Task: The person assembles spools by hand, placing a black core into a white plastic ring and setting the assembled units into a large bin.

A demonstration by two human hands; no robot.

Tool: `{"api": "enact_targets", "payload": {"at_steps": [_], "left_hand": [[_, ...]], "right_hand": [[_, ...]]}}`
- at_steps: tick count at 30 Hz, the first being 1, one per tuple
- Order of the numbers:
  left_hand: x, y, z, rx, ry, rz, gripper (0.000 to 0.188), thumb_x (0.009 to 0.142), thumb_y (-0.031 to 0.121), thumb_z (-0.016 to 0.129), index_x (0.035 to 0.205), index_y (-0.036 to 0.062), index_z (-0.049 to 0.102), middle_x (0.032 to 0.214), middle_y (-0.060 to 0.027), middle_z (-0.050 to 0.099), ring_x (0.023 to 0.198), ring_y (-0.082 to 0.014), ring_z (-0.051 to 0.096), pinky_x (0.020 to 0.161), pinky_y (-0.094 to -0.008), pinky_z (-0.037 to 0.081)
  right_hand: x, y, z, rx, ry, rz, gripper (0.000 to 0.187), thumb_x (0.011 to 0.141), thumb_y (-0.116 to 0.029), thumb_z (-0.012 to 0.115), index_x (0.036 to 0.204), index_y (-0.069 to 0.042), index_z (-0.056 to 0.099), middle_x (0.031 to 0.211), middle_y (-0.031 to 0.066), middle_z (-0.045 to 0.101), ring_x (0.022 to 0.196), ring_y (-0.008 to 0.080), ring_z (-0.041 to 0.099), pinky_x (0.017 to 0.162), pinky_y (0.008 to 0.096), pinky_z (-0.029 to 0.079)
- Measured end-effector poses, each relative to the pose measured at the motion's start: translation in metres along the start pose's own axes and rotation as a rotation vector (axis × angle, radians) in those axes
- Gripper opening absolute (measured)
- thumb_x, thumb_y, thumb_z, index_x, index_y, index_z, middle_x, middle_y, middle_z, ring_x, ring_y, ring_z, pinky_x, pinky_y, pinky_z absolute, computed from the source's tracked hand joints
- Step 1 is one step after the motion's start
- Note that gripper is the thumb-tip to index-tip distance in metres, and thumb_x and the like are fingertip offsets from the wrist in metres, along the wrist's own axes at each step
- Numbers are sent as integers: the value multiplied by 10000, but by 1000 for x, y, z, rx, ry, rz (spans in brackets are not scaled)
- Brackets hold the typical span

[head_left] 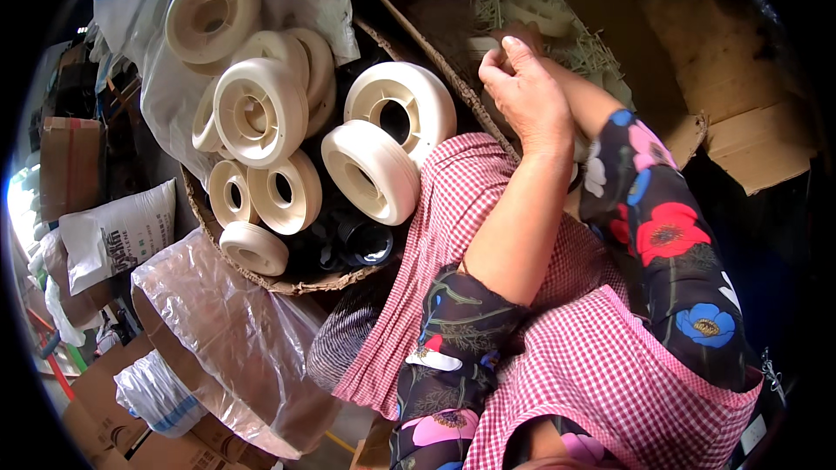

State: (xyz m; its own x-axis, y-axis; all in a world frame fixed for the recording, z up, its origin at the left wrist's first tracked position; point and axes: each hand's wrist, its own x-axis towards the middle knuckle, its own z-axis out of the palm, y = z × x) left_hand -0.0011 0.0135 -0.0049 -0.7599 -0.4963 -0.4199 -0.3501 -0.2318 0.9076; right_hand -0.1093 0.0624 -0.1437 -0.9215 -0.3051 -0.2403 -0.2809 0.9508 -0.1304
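Both hands are over a carton (pixel 740 135) at the upper right. My left hand (pixel 529 97) has its fingers curled, and whatever they may hold is hidden. My right hand (pixel 533 35) lies just beyond it, in shadow and mostly covered, so its fingers do not show clearly. A pale piece (pixel 481 45) peeks out beside the hands; its kind cannot be made out. Under and behind them is a heap of thin, pale plastic sticks (pixel 583 48). Left of my arms, several cream plastic wheel-shaped rings (pixel 401 104) are piled in another carton (pixel 300 285).
Clear plastic sheeting (pixel 174 78) hangs over the ring carton's far left side. Below it stands a plastic-lined carton (pixel 235 339). A white printed sack (pixel 122 235) and a brown box (pixel 70 165) lie farther left. A red checked apron (pixel 461 200) covers my lap beside the cartons.
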Motion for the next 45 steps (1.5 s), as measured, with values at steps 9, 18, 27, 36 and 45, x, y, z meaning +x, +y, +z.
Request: {"api": "enact_targets", "payload": {"at_steps": [9,18,27,36,45], "left_hand": [[5,24,1,-603,-120,-233,638,855,382,631,1191,-93,371,1111,-217,527,961,-247,569,804,-323,503],[-2,7,-19,-292,-124,131,502,801,188,668,1183,-44,439,1059,-175,577,914,-219,578,806,-324,479],[-18,7,-22,-60,-82,242,606,756,249,674,1243,11,406,1090,-233,567,1016,-347,562,898,-400,425],[-3,-1,-2,47,19,-71,762,908,573,339,1329,-61,296,1308,-313,340,1193,-424,380,1014,-440,302],[14,8,-21,-263,138,82,560,960,447,318,1182,-56,427,1172,-207,488,1064,-290,494,926,-375,392]], "right_hand": [[-117,46,-141,-121,959,-666,409,643,-323,732,1029,-236,629,982,-50,599,1017,153,502,933,355,272],[-167,6,-150,106,393,-453,924,554,-473,771,1285,-34,416,1176,127,538,1223,280,355,1029,462,175],[-159,-17,-118,324,204,-171,487,719,-314,620,1113,-58,493,959,198,608,950,341,550,888,419,301],[-80,-34,-222,-133,522,-516,611,665,-302,692,1139,15,473,947,207,610,941,334,566,881,432,366],[-29,-97,-259,-246,561,-545,401,709,-268,655,1064,-90,596,970,145,615,978,308,565,861,487,385]]}}
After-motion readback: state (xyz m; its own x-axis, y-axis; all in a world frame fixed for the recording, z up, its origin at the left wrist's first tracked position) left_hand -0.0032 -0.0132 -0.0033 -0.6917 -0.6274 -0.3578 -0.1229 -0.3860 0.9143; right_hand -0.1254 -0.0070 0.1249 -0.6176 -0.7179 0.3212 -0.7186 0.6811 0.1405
